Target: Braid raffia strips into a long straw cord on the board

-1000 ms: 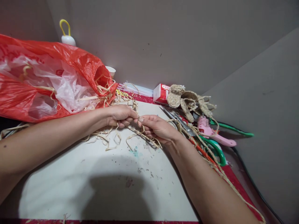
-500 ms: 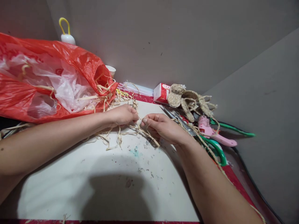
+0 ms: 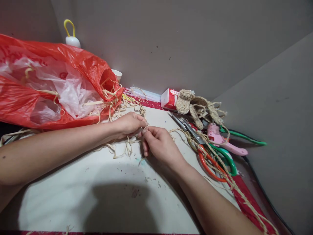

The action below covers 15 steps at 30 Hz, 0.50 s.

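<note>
Over the middle of the white board, my left hand [image 3: 130, 124] pinches a pale raffia strand [image 3: 146, 126], its fingers pressed together. Right beside it my right hand [image 3: 160, 141] has its thumb and forefinger closed at the same strand, the fingertips of both hands nearly touching. Most of the strand is hidden by the fingers. Loose raffia strips [image 3: 127, 148] hang and lie under and around my left hand. A twisted raffia cord [image 3: 178, 130] lies on the board to the right of my right hand.
A red plastic bag [image 3: 83, 62] with raffia spilling out fills the left. To the right lie orange-handled scissors [image 3: 210, 169], green-handled scissors [image 3: 231, 160], a pink glue gun [image 3: 227, 143] and braided raffia pieces [image 3: 193, 102]. A red-and-white box [image 3: 168, 98] stands by the wall.
My right hand has moved left and slightly down, closer to my left hand, uncovering the orange scissor handle. My left hand has barely shifted.
</note>
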Available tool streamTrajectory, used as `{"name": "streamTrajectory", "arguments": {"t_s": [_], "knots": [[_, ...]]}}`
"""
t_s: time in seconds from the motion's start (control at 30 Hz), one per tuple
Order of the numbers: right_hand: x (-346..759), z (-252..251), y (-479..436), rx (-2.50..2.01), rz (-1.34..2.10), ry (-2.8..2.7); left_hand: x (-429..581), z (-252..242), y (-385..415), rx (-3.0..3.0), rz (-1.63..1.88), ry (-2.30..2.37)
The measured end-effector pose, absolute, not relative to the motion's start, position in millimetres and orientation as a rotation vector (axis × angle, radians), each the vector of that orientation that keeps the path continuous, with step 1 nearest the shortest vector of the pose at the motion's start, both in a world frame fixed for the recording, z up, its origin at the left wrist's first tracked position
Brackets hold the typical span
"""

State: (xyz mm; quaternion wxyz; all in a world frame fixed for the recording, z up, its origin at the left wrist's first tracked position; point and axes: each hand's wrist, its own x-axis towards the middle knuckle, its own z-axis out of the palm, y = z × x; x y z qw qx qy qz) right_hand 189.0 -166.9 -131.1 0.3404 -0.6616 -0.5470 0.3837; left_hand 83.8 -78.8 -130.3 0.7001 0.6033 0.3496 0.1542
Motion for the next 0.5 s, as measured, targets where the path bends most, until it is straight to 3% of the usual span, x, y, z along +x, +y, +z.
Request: {"name": "streamTrajectory", "arguments": {"t_s": [0.2, 0.37, 0.5], "knots": [[187, -132, -167, -2.023, 0.285, -1.866, 84, -128, -81, 1.216, 0.384, 0.742], [177, -127, -176, -2.174, 0.138, -2.055, 82, -127, -79, 1.207, 0.399, 0.733], [162, -121, -192, -2.040, 0.204, -2.331, 81, -124, -77, 1.205, 0.401, 0.741]]}}
